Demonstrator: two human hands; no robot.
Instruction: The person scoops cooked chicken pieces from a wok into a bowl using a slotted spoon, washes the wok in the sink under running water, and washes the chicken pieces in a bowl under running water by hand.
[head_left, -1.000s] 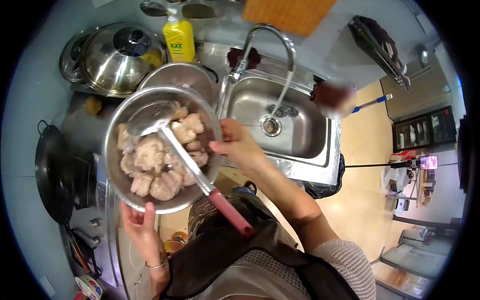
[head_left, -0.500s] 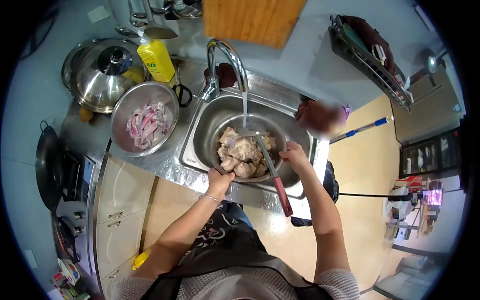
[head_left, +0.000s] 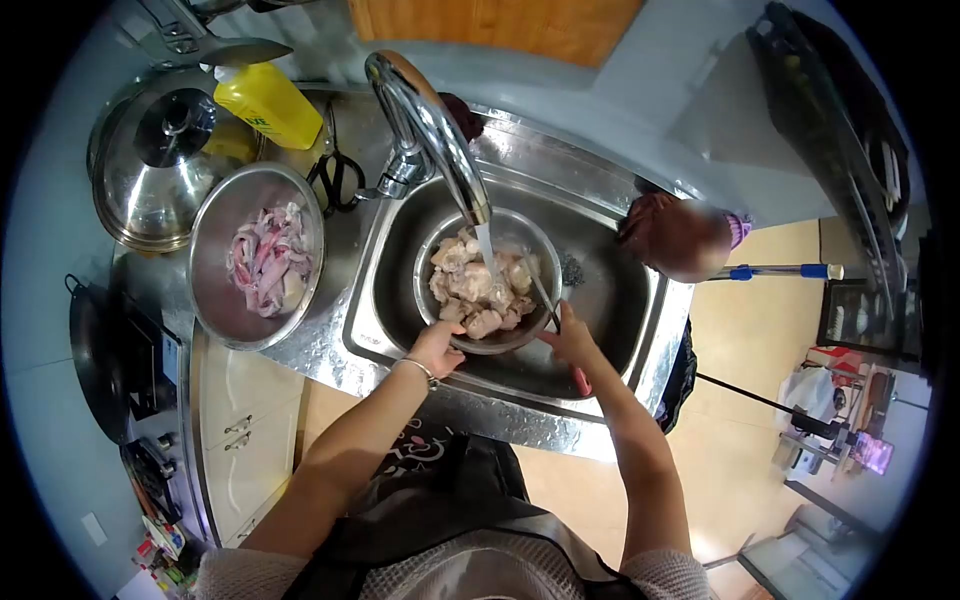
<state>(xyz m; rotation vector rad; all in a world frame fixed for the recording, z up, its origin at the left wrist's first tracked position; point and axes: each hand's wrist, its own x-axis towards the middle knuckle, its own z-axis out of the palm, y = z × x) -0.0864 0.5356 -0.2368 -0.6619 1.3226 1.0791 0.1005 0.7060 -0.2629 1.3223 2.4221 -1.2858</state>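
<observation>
A steel bowl point(head_left: 425, 315) of pale, raw-looking meat chunks point(head_left: 470, 280) sits in the sink point(head_left: 615, 340). Water runs onto the meat from the chrome faucet point(head_left: 440, 130). My left hand point(head_left: 438, 350) grips the bowl's near-left rim, thumb over the edge. At the near-right rim, my right hand point(head_left: 572, 338) is closed around what look like red-handled tongs point(head_left: 544, 292). Their metal end reaches into the bowl, and the red handle pokes out below my hand. Whether that hand also touches the rim is hard to see.
Left of the sink stands a steel bowl point(head_left: 208, 285) of pinkish squid-like pieces. Behind it are a lidded pot point(head_left: 150, 205), a yellow detergent bottle point(head_left: 270, 105) and black-handled scissors point(head_left: 340, 180). A dark red bundle point(head_left: 660, 230) lies at the sink's back right corner.
The bowl sits lower in the sink and looks smaller. My right hand has moved from the bowl's right rim onto the tongs. The view has shifted closer to the faucet.
</observation>
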